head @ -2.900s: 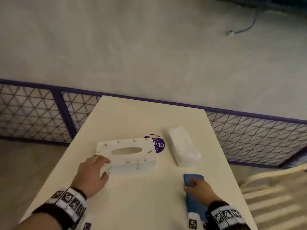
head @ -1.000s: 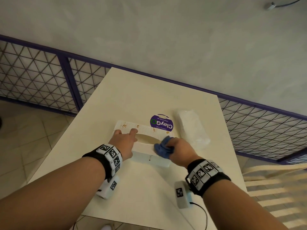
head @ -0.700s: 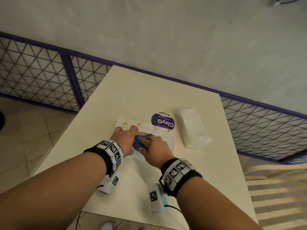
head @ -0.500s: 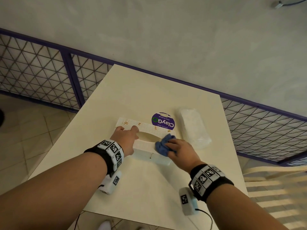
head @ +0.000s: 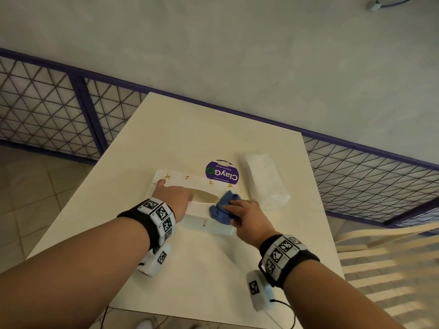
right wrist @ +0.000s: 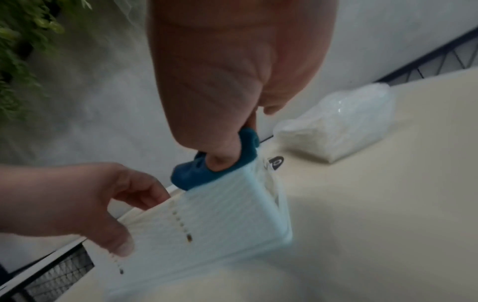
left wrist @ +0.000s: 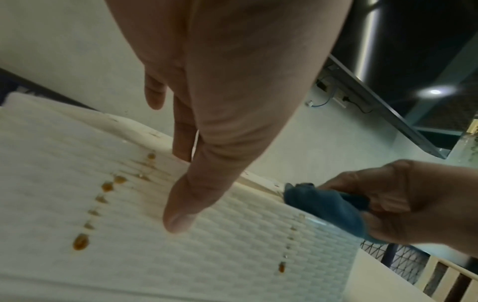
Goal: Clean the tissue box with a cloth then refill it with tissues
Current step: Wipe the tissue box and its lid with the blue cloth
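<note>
The white tissue box (head: 190, 180) with brown spots lies on the cream table (head: 190, 138), its oval opening facing up. My left hand (head: 173, 195) grips its left end, thumb on the near side (left wrist: 181, 214), fingers over the top. My right hand (head: 245, 210) holds a bunched blue cloth (head: 224, 205) and presses it onto the top of the box near its right end. In the right wrist view the thumb pushes the cloth (right wrist: 196, 175) against the box's upper edge (right wrist: 220, 220). A clear-wrapped tissue pack (head: 266, 181) lies just right of the box.
A round purple ClayGo sticker (head: 222, 170) is on the table behind the box. A purple mesh railing (head: 59, 110) runs behind and to both sides of the table. A slatted wooden chair (head: 392, 257) stands at the right. A grey wall rises beyond.
The right hand picked the cloth up from the table and brought it onto the box. It wiped left toward the left hand, then back to the right end. The left hand kept its hold.
</note>
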Available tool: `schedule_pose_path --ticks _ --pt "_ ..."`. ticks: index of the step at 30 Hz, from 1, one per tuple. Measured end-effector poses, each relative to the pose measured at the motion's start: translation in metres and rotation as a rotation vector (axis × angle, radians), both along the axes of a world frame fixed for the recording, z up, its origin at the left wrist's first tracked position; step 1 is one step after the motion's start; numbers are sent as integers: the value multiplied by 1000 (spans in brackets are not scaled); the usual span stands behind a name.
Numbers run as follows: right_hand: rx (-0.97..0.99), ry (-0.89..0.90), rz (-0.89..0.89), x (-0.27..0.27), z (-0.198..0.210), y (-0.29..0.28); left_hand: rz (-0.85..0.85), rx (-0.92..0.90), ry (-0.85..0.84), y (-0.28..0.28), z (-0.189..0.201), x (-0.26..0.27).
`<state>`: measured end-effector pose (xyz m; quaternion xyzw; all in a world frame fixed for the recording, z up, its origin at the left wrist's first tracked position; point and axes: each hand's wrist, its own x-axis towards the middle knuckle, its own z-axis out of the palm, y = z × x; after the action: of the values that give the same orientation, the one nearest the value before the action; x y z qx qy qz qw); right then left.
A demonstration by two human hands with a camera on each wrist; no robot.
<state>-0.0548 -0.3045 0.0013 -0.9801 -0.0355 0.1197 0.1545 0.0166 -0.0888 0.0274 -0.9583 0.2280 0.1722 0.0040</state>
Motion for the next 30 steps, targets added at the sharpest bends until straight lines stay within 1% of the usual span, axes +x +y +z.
schedule_pose_path --ticks 3,4,6,8,11,14,16,18,20,22,25,27,29,30 --pt "13 47 -23 4 14 0 -65 45 14 1 8 1" --pt "53 50 -91 5 20 -1 -108 67 11 3 9 1" --pt "149 33 -294 5 32 -8 -172 99 16 10 11 3" --pt "229 -37 -443 1 42 -20 -163 103 46 18 15 7" --pt "369 -137 -552 -4 53 -27 -150 124 78 26 19 10" --pt "438 -228 -515 -2 50 -21 -140 38 138 13 15 -4" --pt "419 -254 -464 2 38 -6 -153 64 122 -2 8 -21" --pt "374 -200 -360 0 19 17 -134 102 71 -15 -2 -36" --pt "317 -39 -188 -9 -1 40 -67 67 49 -20 -10 -43" --pt "214 67 -114 -12 -15 48 -8 30 63 -19 -17 -42" --pt "107 85 -91 15 -14 48 2 20 78 -17 -23 -39" --pt "83 96 -51 34 -10 54 -14 20 64 -16 -23 -36" --pt "67 89 -20 36 -10 63 -27 11 52 -15 -24 -35" --pt "48 82 -21 29 -9 65 -39 13 47 -14 -25 -35"
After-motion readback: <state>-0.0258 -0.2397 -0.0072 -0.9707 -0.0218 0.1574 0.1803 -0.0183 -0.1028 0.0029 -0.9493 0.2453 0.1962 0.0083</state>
